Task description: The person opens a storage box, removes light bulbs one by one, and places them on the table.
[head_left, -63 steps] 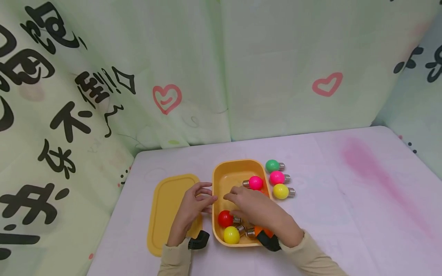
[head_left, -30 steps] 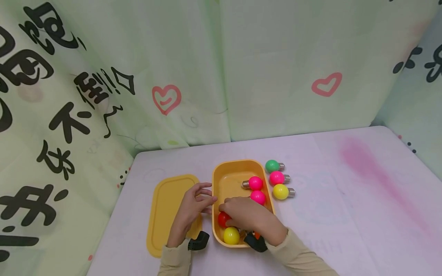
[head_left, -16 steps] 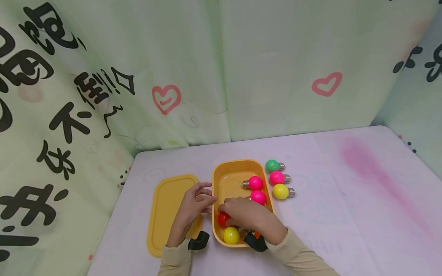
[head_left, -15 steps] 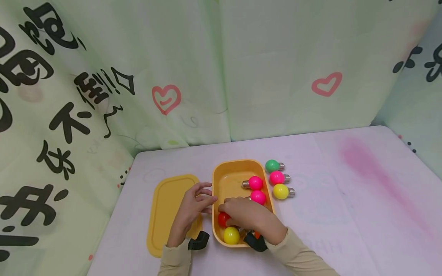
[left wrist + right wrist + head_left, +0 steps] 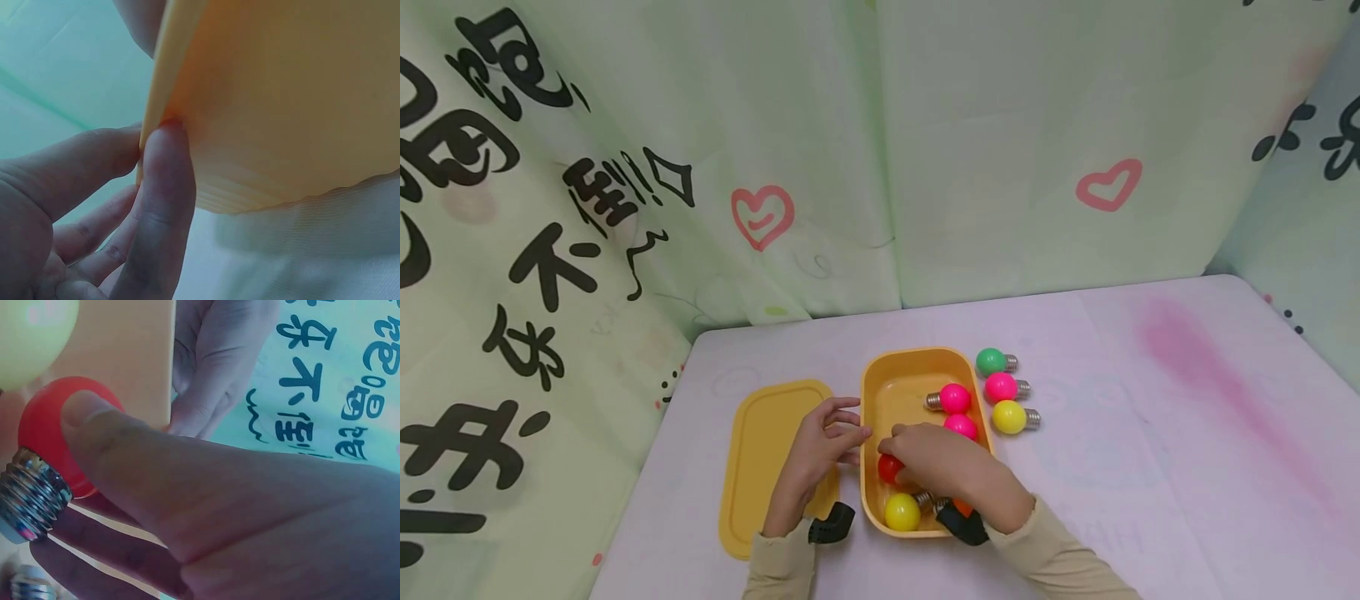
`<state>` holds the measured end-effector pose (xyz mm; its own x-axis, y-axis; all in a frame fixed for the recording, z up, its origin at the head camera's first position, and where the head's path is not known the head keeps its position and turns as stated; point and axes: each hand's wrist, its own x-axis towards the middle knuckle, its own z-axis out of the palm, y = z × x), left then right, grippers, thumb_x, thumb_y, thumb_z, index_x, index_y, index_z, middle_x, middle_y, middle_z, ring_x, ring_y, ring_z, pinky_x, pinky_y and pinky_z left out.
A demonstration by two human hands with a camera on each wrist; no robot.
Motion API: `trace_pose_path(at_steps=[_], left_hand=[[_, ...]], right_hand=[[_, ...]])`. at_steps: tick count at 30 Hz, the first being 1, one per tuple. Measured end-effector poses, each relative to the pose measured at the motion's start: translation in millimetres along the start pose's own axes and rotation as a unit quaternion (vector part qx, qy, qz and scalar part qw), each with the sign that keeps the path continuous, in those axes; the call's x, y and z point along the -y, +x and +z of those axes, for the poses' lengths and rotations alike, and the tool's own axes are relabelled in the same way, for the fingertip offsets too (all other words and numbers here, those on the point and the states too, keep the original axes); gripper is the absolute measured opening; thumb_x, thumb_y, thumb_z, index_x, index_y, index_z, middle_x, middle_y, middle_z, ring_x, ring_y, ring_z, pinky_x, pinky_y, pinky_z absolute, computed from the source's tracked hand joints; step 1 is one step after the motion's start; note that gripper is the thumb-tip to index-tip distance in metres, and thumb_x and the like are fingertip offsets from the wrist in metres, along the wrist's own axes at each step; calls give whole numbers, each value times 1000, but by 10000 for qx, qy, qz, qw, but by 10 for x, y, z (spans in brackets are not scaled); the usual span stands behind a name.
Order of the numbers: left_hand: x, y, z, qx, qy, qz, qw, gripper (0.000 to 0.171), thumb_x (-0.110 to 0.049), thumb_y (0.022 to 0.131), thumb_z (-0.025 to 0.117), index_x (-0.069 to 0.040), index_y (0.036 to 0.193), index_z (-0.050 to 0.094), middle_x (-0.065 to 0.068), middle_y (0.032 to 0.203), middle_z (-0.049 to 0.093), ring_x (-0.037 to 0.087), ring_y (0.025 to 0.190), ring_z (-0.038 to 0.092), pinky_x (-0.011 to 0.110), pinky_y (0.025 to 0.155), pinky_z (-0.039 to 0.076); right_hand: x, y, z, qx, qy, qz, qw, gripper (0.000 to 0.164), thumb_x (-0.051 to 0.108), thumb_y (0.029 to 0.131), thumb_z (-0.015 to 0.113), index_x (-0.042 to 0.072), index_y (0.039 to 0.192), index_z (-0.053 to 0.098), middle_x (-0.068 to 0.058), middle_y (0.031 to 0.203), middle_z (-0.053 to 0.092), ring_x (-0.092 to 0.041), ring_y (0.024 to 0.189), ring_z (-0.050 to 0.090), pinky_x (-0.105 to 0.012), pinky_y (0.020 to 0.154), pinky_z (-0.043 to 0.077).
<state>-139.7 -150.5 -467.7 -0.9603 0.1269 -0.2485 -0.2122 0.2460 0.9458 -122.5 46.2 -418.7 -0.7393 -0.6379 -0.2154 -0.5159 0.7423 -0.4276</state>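
Nearest me, a yellow bulb (image 5: 902,512) lies in the tub (image 5: 893,392) at 7 o'clock, a half-hidden orange bulb (image 5: 962,505) at 5. I have the right hand (image 5: 943,458) gripping the red bulb (image 5: 53,431) at 8, and the left hand (image 5: 815,442) pinching the tub's rim at 9, beside the lid (image 5: 760,467). Two pink bulbs (image 5: 956,398) lie inside toward 2. On the worktop (image 5: 1112,467) outside, at 2 o'clock: another yellow bulb (image 5: 1009,417), a third pink bulb (image 5: 1001,387), a green bulb (image 5: 991,361).
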Motion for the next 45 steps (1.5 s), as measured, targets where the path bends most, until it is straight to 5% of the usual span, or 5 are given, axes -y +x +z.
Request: trace_pose_path(at_steps=[11,23,32,45], left_hand=[[21,36,-3,-61,68,-65,9999,52,-13,90,74,-8,137,53,12,111,62,26,81,70,31,68,61],[16,30,6,-54,79,-36,9999,52,-13,89,74,-7,136,53,12,109,62,19,77,68,31,66,61],[0,2,11,-42,34,-27,10000,53,-14,89,75,-6,136,53,12,108,62,18,73,67,31,65,61],[-6,-8,10,-29,-31,17,10000,53,-14,89,75,-5,136,53,11,106,62,18,70,66,32,65,62]], right_hand=[[-66,-129,-93,-235,-119,115,9996,32,22,90,74,13,120,68,-3,103,65,-14,84,61,-28,79,59],[-182,-284,-167,-395,-111,49,9991,33,21,87,77,12,118,69,-2,105,63,-14,87,61,-29,81,58],[-266,-428,-233,-603,-56,-21,9982,37,21,87,77,11,121,68,-9,132,62,-26,114,63,-39,90,58],[-458,-678,-370,-1036,-192,-161,9943,44,20,88,75,15,131,64,-2,128,63,-19,110,64,-37,89,58]])
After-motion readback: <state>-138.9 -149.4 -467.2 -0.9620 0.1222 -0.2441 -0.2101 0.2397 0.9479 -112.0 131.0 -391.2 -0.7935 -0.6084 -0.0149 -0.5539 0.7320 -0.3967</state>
